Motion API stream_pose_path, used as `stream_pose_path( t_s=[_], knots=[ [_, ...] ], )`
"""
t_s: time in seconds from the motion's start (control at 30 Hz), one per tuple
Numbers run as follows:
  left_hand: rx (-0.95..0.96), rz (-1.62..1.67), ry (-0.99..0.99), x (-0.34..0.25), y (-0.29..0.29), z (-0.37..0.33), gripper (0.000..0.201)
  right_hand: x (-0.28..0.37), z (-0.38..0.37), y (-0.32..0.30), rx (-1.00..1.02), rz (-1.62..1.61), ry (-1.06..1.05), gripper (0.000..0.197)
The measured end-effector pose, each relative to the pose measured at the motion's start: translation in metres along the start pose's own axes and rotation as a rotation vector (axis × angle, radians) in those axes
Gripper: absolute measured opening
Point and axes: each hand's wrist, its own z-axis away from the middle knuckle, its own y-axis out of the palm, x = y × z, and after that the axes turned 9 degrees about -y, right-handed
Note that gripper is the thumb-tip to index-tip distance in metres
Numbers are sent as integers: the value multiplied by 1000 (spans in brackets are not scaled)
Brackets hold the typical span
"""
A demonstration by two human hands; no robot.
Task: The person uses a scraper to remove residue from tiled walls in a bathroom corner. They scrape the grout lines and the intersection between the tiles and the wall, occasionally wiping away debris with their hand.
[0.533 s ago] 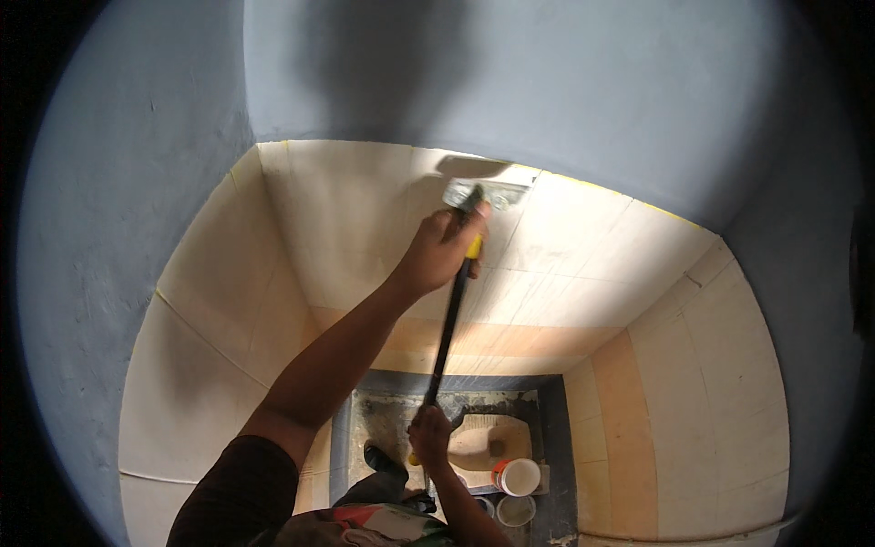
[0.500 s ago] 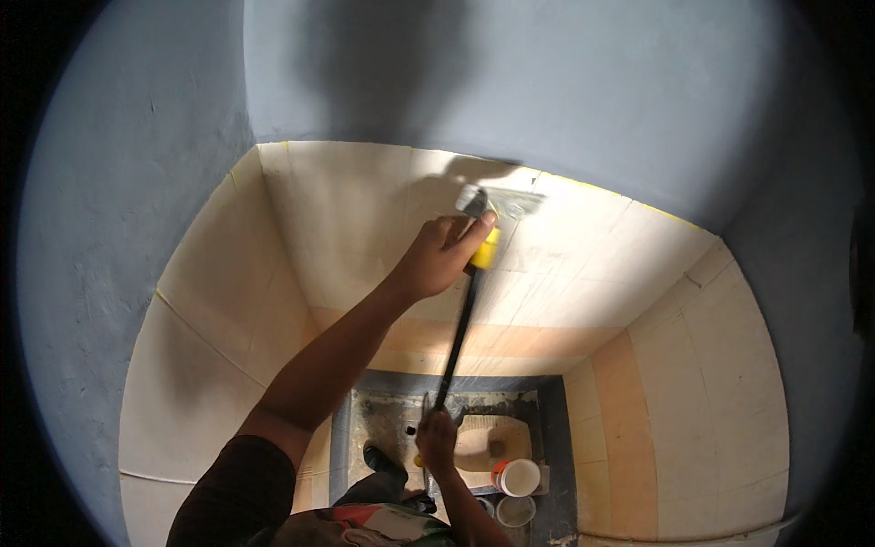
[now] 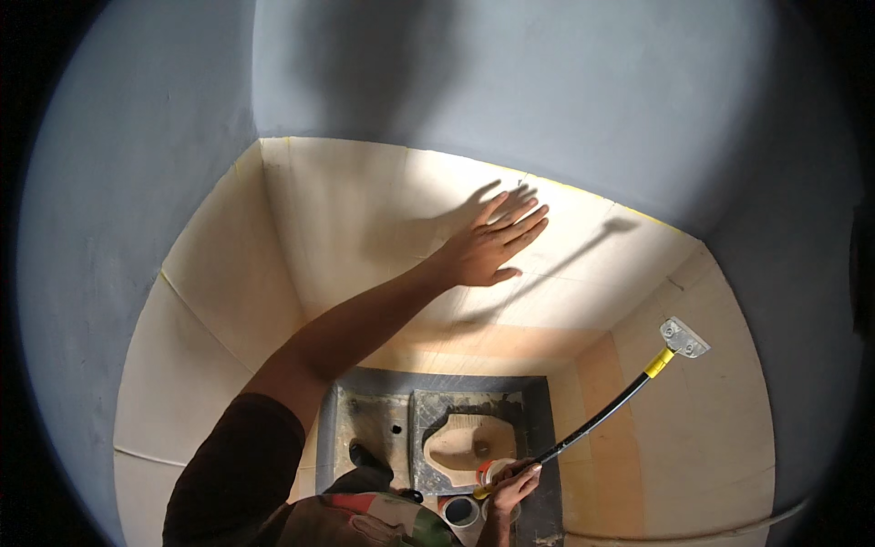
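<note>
A long-handled scraper point(image 3: 603, 415) slants up to the right, with a black shaft, a yellow collar below its head and a wide metal blade head point(image 3: 684, 338). My right hand point(image 3: 516, 486) is closed round the shaft's lower end, low in front of me. My left hand point(image 3: 497, 244) is held up with its fingers spread before the cream-tiled wall point(image 3: 365, 228). Nothing is in that hand; whether its fingertips touch the tiles I cannot tell. Shadows of the hand and scraper fall on the wall.
Grey wall point(image 3: 583, 100) rises above the tiles. A squat toilet pan point(image 3: 468, 447) is set in the floor below me. Buckets point(image 3: 458, 511) stand close by my right arm. Tiled side walls point(image 3: 702, 428) close in both sides. A hose or cable point(image 3: 720, 531) runs at lower right.
My left hand has let go of the scraper's upper end and opened with fingers spread. My right hand has swung the scraper head away from the wall, down and to the right.
</note>
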Motion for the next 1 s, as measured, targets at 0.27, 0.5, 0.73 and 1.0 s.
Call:
stream_pose_path(
  t_s=[0.27, 0.5, 0.73, 1.0],
  knots=[
    [13, -169, -226, 27, -26, 42, 89, 16, 28, -34, 197, 31, -76, 35],
    [335, 758, -609, -110, 10, 196, 54, 59, 45, -50, 509, 27, 95, 33],
    [131, 2136, -422, -199, -68, 110, 79, 70, 34, -52, 1307, -715, 480, 25],
    [-154, 1872, -932, -206, -116, 61, 35, 72, 7, 8, 1301, -175, 272, 53]
  ],
)
